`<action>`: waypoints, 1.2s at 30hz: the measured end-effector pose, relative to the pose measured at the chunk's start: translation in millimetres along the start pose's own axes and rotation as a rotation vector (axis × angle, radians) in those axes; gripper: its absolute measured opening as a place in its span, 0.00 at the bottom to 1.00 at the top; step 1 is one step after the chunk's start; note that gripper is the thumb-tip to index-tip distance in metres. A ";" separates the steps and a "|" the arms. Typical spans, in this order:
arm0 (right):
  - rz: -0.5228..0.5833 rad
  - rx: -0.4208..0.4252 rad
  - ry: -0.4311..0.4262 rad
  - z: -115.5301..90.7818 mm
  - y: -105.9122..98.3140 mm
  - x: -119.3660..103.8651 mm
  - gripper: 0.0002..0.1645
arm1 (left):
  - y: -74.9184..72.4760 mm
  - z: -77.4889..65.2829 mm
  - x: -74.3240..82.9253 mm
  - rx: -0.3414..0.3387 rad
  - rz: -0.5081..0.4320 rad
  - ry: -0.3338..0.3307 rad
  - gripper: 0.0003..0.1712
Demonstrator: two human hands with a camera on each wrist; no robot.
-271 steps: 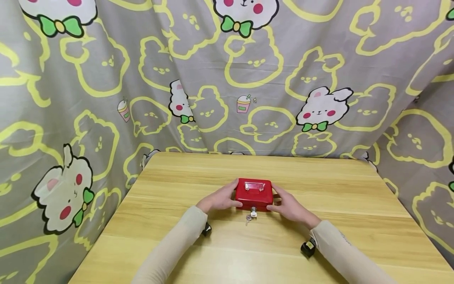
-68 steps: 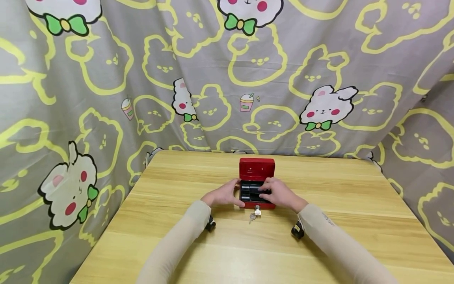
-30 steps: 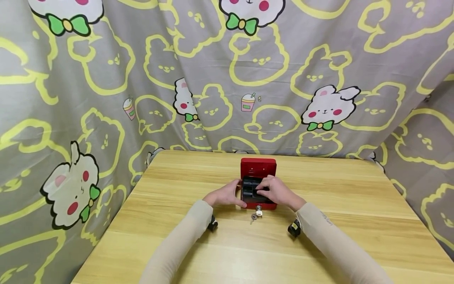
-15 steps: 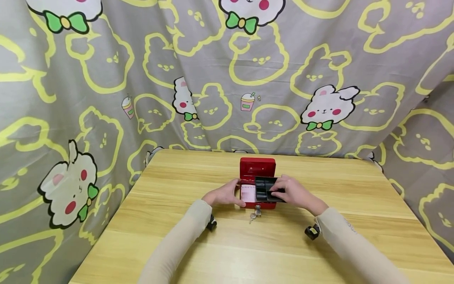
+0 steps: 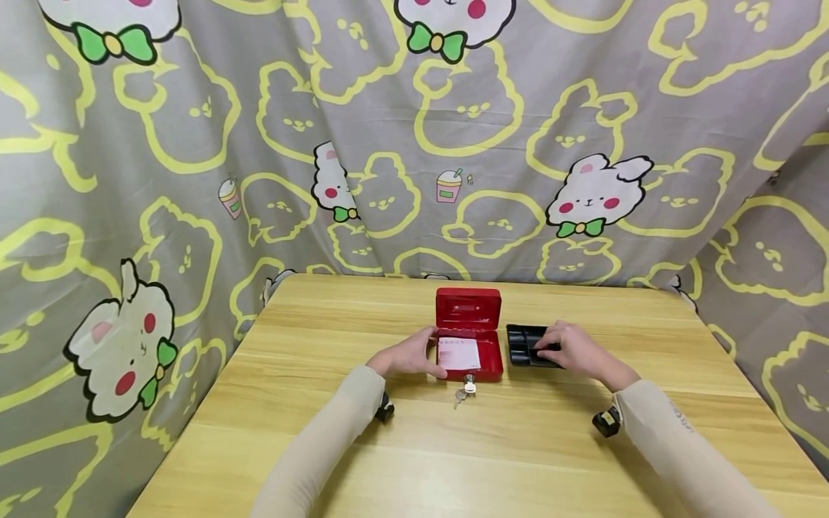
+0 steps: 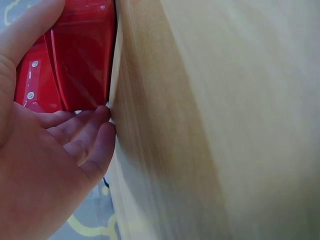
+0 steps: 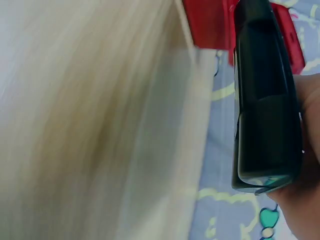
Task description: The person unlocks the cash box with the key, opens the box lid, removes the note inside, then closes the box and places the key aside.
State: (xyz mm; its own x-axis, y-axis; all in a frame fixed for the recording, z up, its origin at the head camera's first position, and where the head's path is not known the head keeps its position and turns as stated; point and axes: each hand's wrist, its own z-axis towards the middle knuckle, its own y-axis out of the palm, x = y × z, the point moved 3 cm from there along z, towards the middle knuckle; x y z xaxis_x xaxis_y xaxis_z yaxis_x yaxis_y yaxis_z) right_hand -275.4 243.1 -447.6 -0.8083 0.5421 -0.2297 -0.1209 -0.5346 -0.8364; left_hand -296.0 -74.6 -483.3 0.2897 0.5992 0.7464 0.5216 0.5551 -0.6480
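Observation:
A red cash box (image 5: 492, 357) stands on the table with its lid (image 5: 468, 306) up. Inside it lies a pale pinkish stack of paper (image 5: 458, 354). My left hand (image 5: 404, 356) holds the box's left end, thumb at the front corner and fingers at the side and back; the left wrist view shows the fingers (image 6: 82, 135) against the red wall. To the right of the box, my right hand (image 5: 576, 351) pinches a black compartment tray (image 5: 518, 347). In the right wrist view the tray (image 7: 267, 110) is edge-on, raised off the table; the pinching fingertips are hidden there.
A key sits in the lock (image 5: 470, 386) at the box's front, with another key (image 5: 460, 396) hanging beside it. The wooden table (image 5: 453, 460) extends all round. A patterned curtain (image 5: 388, 237) hangs behind and at both sides.
The lid, down at first, is up. My right hand has lifted the black tray out of the box and carried it right, exposing the paper. My left hand stays at the box.

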 end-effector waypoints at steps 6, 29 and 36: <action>-0.028 -0.087 0.133 -3.8 9.3 23.7 0.08 | 0.0 0.6 -1.3 0.005 0.006 -0.001 0.56; -0.043 -0.113 0.233 31.1 41.4 79.8 0.03 | -0.3 3.4 -2.8 -0.002 0.045 -0.032 0.60; -0.035 -0.119 0.246 35.7 47.3 87.9 0.04 | 0.3 1.5 -1.7 0.009 0.032 -0.049 0.61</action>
State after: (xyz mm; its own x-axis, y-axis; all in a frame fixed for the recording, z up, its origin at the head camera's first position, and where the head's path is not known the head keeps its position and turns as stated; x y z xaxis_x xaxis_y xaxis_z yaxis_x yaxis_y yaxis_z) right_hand -372.7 242.3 -489.6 -0.6388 0.7080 -0.3011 -0.0664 -0.4406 -0.8952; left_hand -297.5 -74.6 -485.0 0.2661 0.6444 0.7168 0.5051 0.5401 -0.6731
